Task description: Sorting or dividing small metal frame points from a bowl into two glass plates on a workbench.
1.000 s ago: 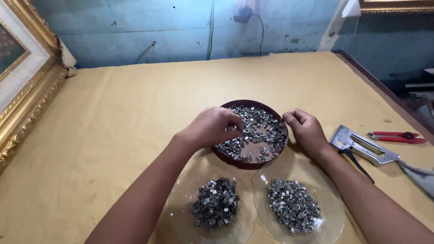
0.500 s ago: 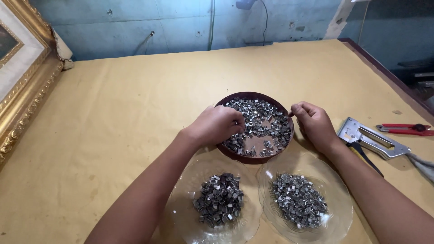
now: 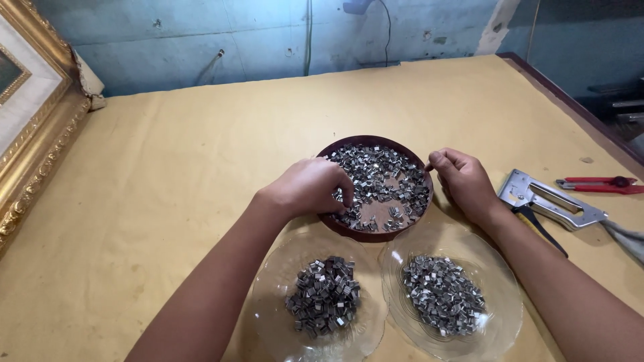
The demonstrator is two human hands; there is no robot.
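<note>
Round dark-brown dish [image 3: 349,224], shallow, holds a loose layer of small grey metal clips [image 3: 382,177]; brown base shows bare toward the near edge. Round, so no long axis; clips lie every which way. Sits mid-table, just beyond two clear glass plates [image 3: 268,295] [image 3: 503,305], each with its own heap of clips. Left hand [image 3: 307,188] curled, fingertips down among the clips; whether it pinches any cannot be told. Right hand [image 3: 463,179] loosely curled against the dish rim. Staple gun [image 3: 547,201] and red-handled pliers [image 3: 597,184] to the right. Table [image 3: 168,167] covered in tan paper; gilt frame [image 3: 33,154] at left; blue wall behind.
</note>
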